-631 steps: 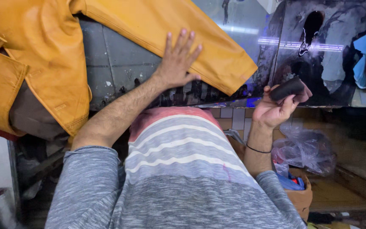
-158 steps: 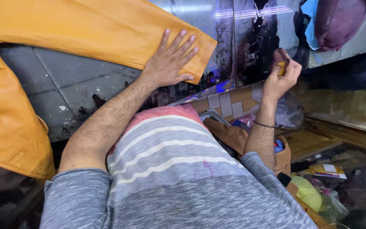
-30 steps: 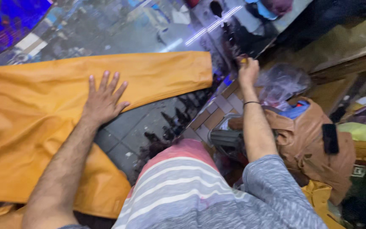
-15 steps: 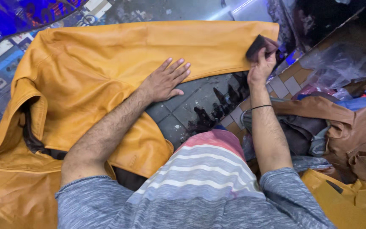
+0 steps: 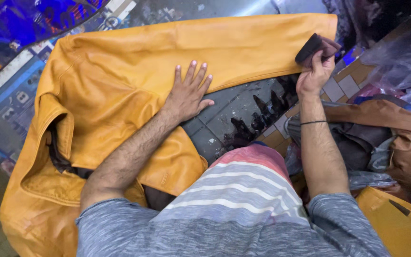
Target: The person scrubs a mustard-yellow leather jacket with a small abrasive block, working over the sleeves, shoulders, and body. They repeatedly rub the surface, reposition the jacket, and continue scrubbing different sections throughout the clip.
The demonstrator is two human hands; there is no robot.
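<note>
Since half a second ago the right hand [image 5: 314, 75] with its dark pad has slid a bit nearer off the cuff end of the sleeve, and the left hand [image 5: 188, 93] has shifted slightly along the leather; the view has tilted a little too.

Right hand: fingers closed around a dark brown cloth pad [image 5: 316, 46], held up at the near edge of the sleeve end, far right of the scene. A thin dark band [image 5: 313, 123] sits on that wrist.

Left hand: open flat, fingers spread, palm pressing down on the mustard-yellow leather jacket [image 5: 120, 85], gripping nothing.

Jacket lies spread over the bench [image 5: 236, 104], body to the left, one sleeve stretched out to the far right, collar and dark lining showing at the near left. Bench top is grey with dark stains [image 5: 258, 119] just near the sleeve, between the two hands.

Near right: a brown leather garment [image 5: 381, 116] piled beside the right forearm, crumpled clear plastic [image 5: 396, 57] beyond it, another yellow piece [image 5: 400, 223] at the near right corner. Far left: blue glowing surface [image 5: 48, 14], blurred.
</note>
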